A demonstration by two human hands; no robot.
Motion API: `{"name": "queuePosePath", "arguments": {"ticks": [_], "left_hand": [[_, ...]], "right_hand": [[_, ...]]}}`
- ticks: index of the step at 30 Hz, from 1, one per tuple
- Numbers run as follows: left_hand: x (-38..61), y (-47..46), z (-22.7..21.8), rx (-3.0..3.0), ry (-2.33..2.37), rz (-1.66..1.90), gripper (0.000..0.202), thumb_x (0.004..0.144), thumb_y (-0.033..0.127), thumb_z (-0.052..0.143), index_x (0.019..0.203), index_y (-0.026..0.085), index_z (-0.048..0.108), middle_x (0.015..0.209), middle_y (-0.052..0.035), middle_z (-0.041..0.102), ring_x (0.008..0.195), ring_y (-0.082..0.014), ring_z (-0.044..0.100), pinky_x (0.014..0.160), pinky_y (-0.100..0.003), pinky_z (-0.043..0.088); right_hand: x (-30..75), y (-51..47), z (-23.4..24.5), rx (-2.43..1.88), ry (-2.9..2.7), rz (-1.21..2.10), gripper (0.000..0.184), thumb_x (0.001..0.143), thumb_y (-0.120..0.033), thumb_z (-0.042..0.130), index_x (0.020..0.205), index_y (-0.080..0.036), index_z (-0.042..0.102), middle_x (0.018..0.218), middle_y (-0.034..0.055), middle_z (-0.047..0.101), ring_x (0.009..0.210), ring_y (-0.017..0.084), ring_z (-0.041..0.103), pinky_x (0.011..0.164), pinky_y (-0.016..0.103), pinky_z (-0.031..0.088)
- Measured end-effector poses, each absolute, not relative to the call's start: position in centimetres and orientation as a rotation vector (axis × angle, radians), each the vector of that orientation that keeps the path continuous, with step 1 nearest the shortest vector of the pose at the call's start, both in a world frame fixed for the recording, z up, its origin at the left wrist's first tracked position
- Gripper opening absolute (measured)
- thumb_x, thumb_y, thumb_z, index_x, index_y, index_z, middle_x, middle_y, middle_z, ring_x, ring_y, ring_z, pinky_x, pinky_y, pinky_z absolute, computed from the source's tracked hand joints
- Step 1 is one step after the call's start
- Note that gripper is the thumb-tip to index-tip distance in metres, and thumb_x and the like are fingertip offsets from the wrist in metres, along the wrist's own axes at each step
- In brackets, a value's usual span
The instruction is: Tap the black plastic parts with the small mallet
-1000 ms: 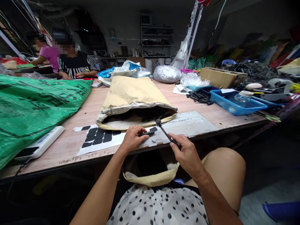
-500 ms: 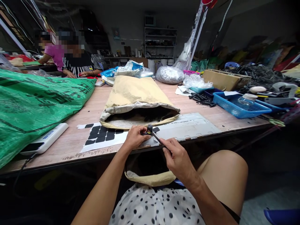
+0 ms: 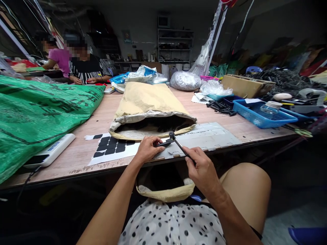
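My right hand (image 3: 201, 167) is closed around the dark lower end of a rod (image 3: 181, 145) with a silver shaft and a round black head. The rod tilts up to the left above the table edge. In my left hand (image 3: 149, 148), thumb and fingers pinch a small, slender black piece (image 3: 164, 144); its exact kind I cannot make out. The rod's head stands apart from it, just to the right. Behind both hands lies an open paper sack (image 3: 153, 98), its dark contents hard to see. Black rounded stickers (image 3: 110, 147) lie on a white sheet left of my left hand.
A green woven sack (image 3: 46, 112) and a white device (image 3: 52, 151) are at the left. A grey board (image 3: 214, 134) lies along the front edge. Black parts (image 3: 222, 108), a blue basket (image 3: 264, 115) and a carton (image 3: 245, 86) are at the right. Two people sit far left.
My right hand has moved right, carrying the rod's round head away from the black piece in my left hand. The left hand has stayed nearly in place.
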State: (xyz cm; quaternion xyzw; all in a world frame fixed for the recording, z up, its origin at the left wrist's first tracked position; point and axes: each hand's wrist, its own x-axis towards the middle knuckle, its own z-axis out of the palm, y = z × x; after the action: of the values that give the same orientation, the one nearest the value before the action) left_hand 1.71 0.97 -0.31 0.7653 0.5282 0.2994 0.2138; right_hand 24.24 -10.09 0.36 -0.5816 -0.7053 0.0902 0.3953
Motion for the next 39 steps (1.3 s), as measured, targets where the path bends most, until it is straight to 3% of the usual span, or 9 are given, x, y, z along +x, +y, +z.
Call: {"name": "queuePosePath", "arguments": {"ticks": [9, 25, 32, 35, 39], "left_hand": [[1.7, 0.8, 0.0, 2.141, 1.456, 0.82, 0.017, 0.077, 0.031, 0.076, 0.091, 0.023, 0.077, 0.093, -0.0018, 0.073, 0.097, -0.0258, 0.059, 0.084, -0.037, 0.044], [1.7, 1.0, -0.3, 2.169, 1.456, 0.822, 0.018, 0.075, 0.028, 0.075, 0.093, 0.024, 0.078, 0.091, -0.0027, 0.071, 0.097, -0.0266, 0.056, 0.084, -0.038, 0.043], [1.8, -3.1, 0.9, 2.163, 0.998, 0.967, 0.022, 0.094, 0.037, 0.062, 0.104, 0.02, 0.072, 0.094, -0.004, 0.069, 0.086, -0.0191, 0.06, 0.076, -0.03, 0.045], [2.1, -6.4, -0.2, 2.225, 0.885, 0.81, 0.02, 0.097, 0.035, 0.06, 0.105, 0.021, 0.071, 0.089, -0.0028, 0.069, 0.078, -0.0159, 0.06, 0.07, -0.027, 0.043], [2.6, -8.7, -3.9, 2.269, 1.066, 0.581, 0.019, 0.097, 0.034, 0.057, 0.103, 0.023, 0.071, 0.092, -0.0029, 0.072, 0.082, -0.0174, 0.064, 0.071, -0.028, 0.043]], "right_hand": [[26.0, -9.4, -0.2, -1.932, -1.743, -0.054, 0.04, 0.092, -0.012, 0.051, 0.126, -0.025, 0.07, 0.103, 0.0044, 0.064, 0.088, 0.018, 0.063, 0.071, 0.028, 0.045], [25.5, -9.3, -0.3, -1.983, -1.757, -0.001, 0.039, 0.094, -0.013, 0.053, 0.128, -0.026, 0.068, 0.105, 0.0032, 0.063, 0.088, 0.015, 0.062, 0.071, 0.025, 0.042], [25.5, -9.2, -0.3, -1.989, -1.743, 0.023, 0.039, 0.094, -0.014, 0.054, 0.127, -0.026, 0.068, 0.102, 0.003, 0.063, 0.087, 0.015, 0.063, 0.07, 0.025, 0.043], [25.6, -9.2, -0.3, -1.974, -1.739, 0.031, 0.039, 0.094, -0.014, 0.053, 0.128, -0.026, 0.068, 0.103, 0.0031, 0.064, 0.089, 0.015, 0.063, 0.071, 0.026, 0.044], [25.6, -9.2, -0.2, -1.956, -1.739, 0.03, 0.04, 0.094, -0.013, 0.051, 0.128, -0.026, 0.068, 0.103, 0.0033, 0.064, 0.09, 0.016, 0.063, 0.073, 0.026, 0.044]]}}
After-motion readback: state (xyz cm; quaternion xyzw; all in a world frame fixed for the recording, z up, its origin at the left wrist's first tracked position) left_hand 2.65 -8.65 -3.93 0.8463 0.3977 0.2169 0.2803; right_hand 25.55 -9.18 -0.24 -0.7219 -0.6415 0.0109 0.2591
